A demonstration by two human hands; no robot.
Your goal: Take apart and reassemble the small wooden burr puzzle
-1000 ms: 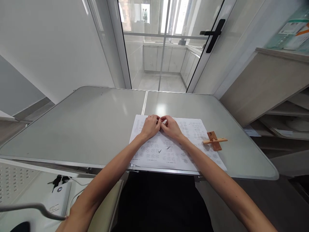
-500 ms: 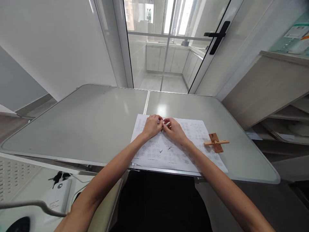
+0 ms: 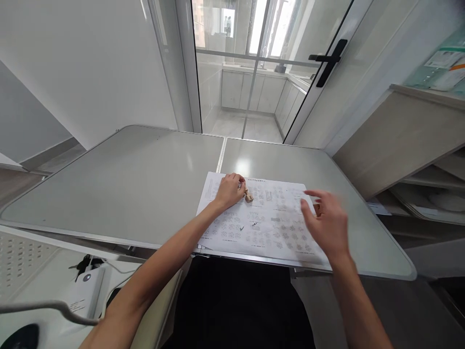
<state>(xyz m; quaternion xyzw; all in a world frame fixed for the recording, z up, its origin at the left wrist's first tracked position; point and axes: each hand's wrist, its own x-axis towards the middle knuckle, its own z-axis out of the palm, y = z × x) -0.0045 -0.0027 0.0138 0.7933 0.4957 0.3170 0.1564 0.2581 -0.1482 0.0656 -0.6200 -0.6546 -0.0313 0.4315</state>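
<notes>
My left hand rests on the upper part of a printed sheet, fingers curled round a small wooden puzzle piece. The near end of that piece, with a dark mark, sticks out past the thumb; the rest is covered by the fingers. My right hand, slightly blurred, is over the sheet's right edge with thumb and fingers apart and nothing seen between them. Just behind its fingers shows a bit of a brown wooden piece; the hand hides most of it.
The grey folding table has a seam down its middle. A glass door with a black handle stands beyond it. Wooden shelves are at the right. At lower left, a white box, keys and a cable lie on a white surface.
My right hand has left the spot beside my left hand and moved right, opening over the wooden pieces there. The piece at my left hand now shows. My left hand stays put.
</notes>
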